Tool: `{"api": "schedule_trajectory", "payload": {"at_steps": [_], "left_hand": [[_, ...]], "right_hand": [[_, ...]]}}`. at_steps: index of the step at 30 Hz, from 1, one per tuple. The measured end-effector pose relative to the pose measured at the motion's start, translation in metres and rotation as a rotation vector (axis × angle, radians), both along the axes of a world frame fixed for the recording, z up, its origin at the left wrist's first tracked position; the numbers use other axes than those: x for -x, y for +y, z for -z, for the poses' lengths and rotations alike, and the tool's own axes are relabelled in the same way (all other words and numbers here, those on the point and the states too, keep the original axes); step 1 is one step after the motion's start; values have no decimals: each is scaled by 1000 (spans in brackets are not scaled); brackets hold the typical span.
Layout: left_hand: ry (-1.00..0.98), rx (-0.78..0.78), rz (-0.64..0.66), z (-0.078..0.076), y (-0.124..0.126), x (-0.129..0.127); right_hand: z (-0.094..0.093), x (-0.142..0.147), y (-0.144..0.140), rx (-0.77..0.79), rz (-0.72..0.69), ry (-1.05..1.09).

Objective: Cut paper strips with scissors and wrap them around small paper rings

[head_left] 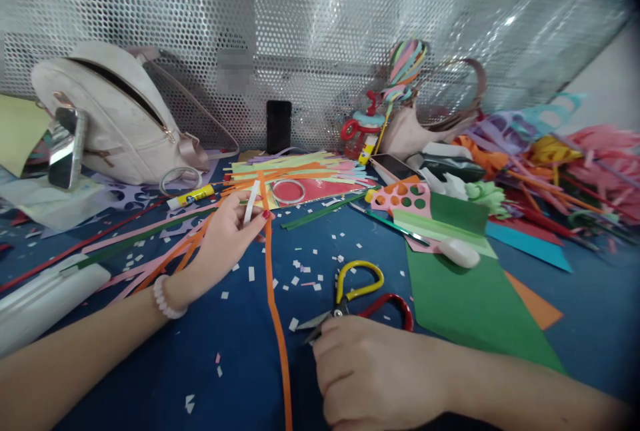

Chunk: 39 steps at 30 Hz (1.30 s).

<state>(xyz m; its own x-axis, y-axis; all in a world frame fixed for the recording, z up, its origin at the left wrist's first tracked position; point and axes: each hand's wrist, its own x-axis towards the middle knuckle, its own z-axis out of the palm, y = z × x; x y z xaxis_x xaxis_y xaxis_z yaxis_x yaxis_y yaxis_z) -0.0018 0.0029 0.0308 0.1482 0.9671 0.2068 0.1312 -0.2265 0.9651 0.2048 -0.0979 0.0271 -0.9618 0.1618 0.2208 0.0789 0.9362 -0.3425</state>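
Left hand [227,231] stretched forward over the blue surface [165,351], fingers [257,216] pinched narrow on a thin white paper strip [251,202] standing nearly upright between them. Just right of those fingers, a long orange paper strip [274,298], flat and narrow, running down the surface toward the near edge. A pale beaded bracelet [165,298] round that wrist.

Right hand [373,371] low and close, curled into a loose fist; whether holding anything, cannot tell. Just beyond its knuckles, small scissors [350,298] lying flat, metal blades pointing left, one looped handle yellow, the other red, seemingly touching or nearly touching the fingers.

Scattered between both hands: tiny white paper snippets [300,271], square and ragged. Right of the scissors, a smooth green paper sheet [470,304] with an orange sheet under its corner. Beyond the left fingers, a clear tape ring [289,191] on a fan of coloured strips, and a yellow-labelled glue stick [191,198] to their left. Farther left, a rounded beige bag [115,118] with a dark zipper, leaning on the perforated metal wall [320,18].
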Motion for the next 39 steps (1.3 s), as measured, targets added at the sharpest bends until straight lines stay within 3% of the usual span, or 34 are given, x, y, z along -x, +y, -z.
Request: {"api": "schedule_trajectory", "payload": {"at_steps": [4, 7, 8, 12, 17, 22, 27, 39], "left_hand": [[125, -21, 67, 5, -3, -1], [178, -16, 136, 9, -9, -3], [191, -13, 160, 9, -11, -4], [287, -31, 193, 6, -19, -7], [365, -44, 175, 1, -23, -9], [320, -19, 179, 9, -22, -9], [285, -61, 204, 15, -28, -9], [282, -71, 284, 3, -51, -15]], "right_hand": [[-16, -17, 13, -147, 253, -150], [-34, -41, 26, -83, 584, -318], [-38, -48, 29, -47, 637, -364], [-46, -61, 33, 165, 597, -495], [-45, -53, 31, 183, 615, -541], [-40, -58, 39, 298, 752, -297], [-33, -54, 40, 229, 883, -17], [-31, -37, 31, 201, 864, 23]]}}
